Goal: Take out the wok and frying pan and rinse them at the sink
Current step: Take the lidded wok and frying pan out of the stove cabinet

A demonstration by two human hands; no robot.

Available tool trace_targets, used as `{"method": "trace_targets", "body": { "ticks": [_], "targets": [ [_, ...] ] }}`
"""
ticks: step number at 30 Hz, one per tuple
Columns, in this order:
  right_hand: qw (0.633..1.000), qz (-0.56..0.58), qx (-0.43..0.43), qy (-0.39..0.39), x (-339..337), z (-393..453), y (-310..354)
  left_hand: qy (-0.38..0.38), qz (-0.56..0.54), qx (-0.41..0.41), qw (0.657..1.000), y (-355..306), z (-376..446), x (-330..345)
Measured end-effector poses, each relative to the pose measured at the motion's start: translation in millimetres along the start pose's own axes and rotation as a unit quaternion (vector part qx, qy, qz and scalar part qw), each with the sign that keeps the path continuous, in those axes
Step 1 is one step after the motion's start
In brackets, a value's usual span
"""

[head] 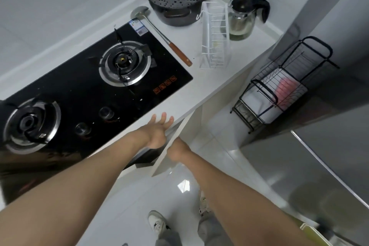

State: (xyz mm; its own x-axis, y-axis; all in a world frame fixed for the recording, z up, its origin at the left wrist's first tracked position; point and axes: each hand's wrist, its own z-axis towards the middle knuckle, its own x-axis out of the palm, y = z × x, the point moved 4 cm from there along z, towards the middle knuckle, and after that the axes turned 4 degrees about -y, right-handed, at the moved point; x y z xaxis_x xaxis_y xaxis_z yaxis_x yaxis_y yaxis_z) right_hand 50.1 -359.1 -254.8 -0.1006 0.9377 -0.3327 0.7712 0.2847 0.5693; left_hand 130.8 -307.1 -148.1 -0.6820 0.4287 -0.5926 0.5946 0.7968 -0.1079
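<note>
White countertop (201,86) with black hob (83,90)

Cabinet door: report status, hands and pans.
Left hand open, fingers spread over door edge. Right hand behind cabinet door, grip unseen. Door ajar. Wok, frying pan not visible.

Both forearms bare to the frame edge, no sleeves in view; left hand (158,135) and right hand (178,151) bare, without gloves, rings or watch; grey trousers (207,229) with loose, creased legs; white sneakers (157,222) with dark markings on the sides; the right shoe partly hidden behind the right forearm.
</note>
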Motion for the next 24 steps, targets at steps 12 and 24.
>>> {"method": "trace_targets", "body": {
  "ticks": [12, 24],
  "targets": [
    [0.97, 0.206, 0.031, 0.124, -0.5, -90.8, 14.1, -0.232, -0.213, -0.015, 0.949, 26.4, -42.9, 16.2],
    [0.903, -0.171, -0.239, 0.314, 213.5, -276.8, 274.5, -0.487, -0.437, -0.166, 0.738, 248.4, -387.9, 131.9]
  ]
}}
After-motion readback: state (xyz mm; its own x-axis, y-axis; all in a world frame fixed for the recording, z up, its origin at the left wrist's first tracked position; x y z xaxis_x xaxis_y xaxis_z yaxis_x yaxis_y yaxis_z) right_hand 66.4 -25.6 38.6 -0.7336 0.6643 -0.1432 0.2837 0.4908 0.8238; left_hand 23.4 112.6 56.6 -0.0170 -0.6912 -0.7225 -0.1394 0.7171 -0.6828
